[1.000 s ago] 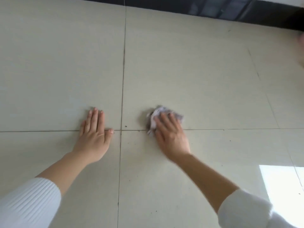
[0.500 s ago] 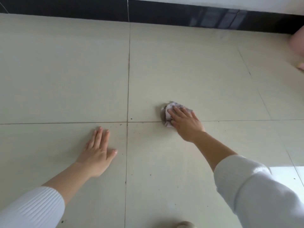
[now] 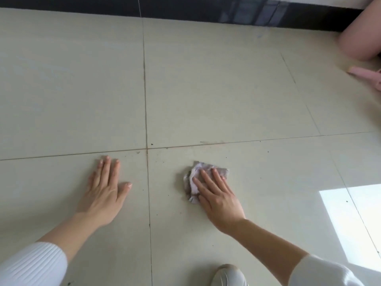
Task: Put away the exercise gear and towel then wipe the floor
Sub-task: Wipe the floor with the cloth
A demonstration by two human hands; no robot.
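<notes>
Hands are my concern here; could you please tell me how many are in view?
2. The left hand rests flat on the floor left of the grout line; the right hand presses the cloth right of it. None looks hidden.

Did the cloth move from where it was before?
Yes. The cloth under the right hand slid toward the person: before, it lay on the sideways grout line; now it is clear of it.

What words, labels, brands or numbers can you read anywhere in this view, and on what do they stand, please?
None: no writing shows anywhere. The cloth under the right hand, the floor tiles, the white shoe and the pink object at the far right all bear no text.
</notes>
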